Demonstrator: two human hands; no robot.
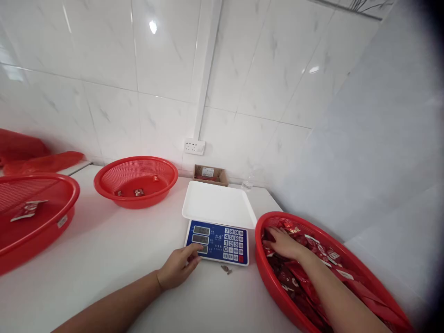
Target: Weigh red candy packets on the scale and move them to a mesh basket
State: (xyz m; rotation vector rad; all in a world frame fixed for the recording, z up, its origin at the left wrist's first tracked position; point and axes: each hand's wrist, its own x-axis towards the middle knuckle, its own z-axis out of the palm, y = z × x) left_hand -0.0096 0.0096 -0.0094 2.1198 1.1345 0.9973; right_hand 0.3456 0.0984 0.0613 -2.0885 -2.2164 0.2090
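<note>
Left hand point(177, 267) at blue-and-white plastic scale point(220, 245); right hand point(285, 244) in red perforated plastic basket point(262, 261), near right.
Head view: the left is loosely open, forefinger at the lower display point(205, 250); the right reaches down, whether gripping I cannot tell, among glossy red plastic packets point(321, 249).

Right hand point(282, 243) among packets point(321, 249) (red), scale point(217, 243)
</note>
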